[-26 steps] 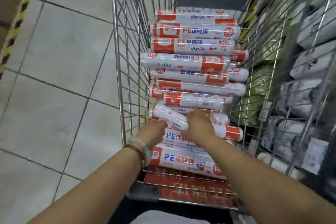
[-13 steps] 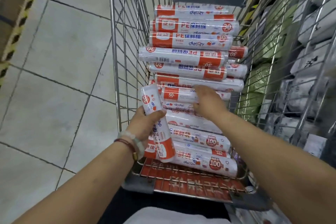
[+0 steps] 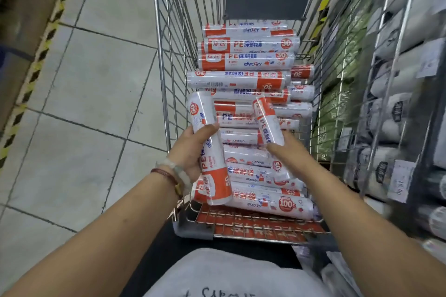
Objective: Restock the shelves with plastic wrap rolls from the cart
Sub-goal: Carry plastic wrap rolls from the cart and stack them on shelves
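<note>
The left hand (image 3: 193, 149) grips one white-and-orange plastic wrap roll (image 3: 210, 149) upright. The right hand (image 3: 281, 147) closes around a second such roll (image 3: 268, 123), tilted, just above the pile in the wire cart (image 3: 166, 75). This looks like the picking step; next, I think, both rolls must go to the shelves (image 3: 398, 94) beside the right hand.

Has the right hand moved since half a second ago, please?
Yes. The right hand has drawn back toward the cart's near end, lifting a roll off the stack.

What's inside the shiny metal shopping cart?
The wire shopping cart holds a pile of white-and-orange plastic wrap rolls. The left hand and right hand each lift one roll. The pile hides the cart's bottom.
</note>
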